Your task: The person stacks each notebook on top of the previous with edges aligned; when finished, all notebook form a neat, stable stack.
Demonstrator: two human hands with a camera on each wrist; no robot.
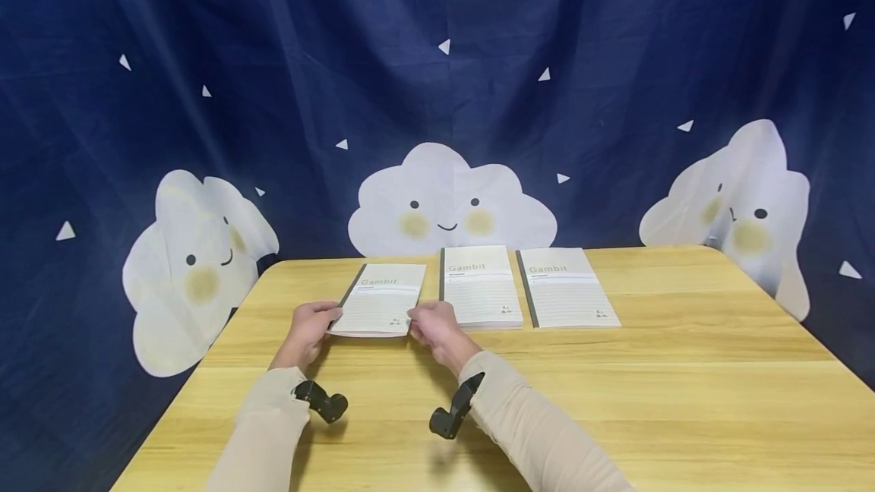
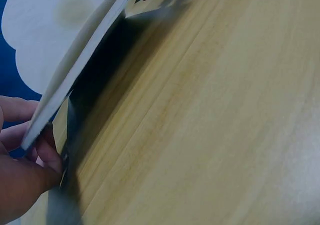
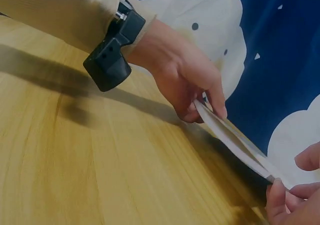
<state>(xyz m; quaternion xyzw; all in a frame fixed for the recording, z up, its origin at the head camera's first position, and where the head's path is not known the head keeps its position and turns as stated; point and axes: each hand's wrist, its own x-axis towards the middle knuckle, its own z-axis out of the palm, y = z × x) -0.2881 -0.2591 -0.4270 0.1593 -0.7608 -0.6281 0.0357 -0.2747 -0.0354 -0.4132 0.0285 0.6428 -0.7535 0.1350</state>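
A white notebook [image 1: 380, 296] with a dark spine and "Gambit" on its cover is held at its near end by both hands. My left hand [image 1: 307, 331] grips its near left corner, with the thumb on one face and fingers on the other in the left wrist view. At the near right corner my right hand [image 1: 439, 331] pinches the edge; its fingertips [image 3: 276, 199] touch the corner in the right wrist view. The near edge stands a little above the wooden table [image 1: 615, 401], with a shadow beneath. Whether the far edge touches the table, I cannot tell.
Two similar notebooks lie side by side to the right, a middle one [image 1: 478, 287] close to my right hand and another [image 1: 567, 287] beyond it. Black wrist cameras hang below both sleeves. A dark blue curtain [image 1: 287, 97] with clouds stands behind the table.
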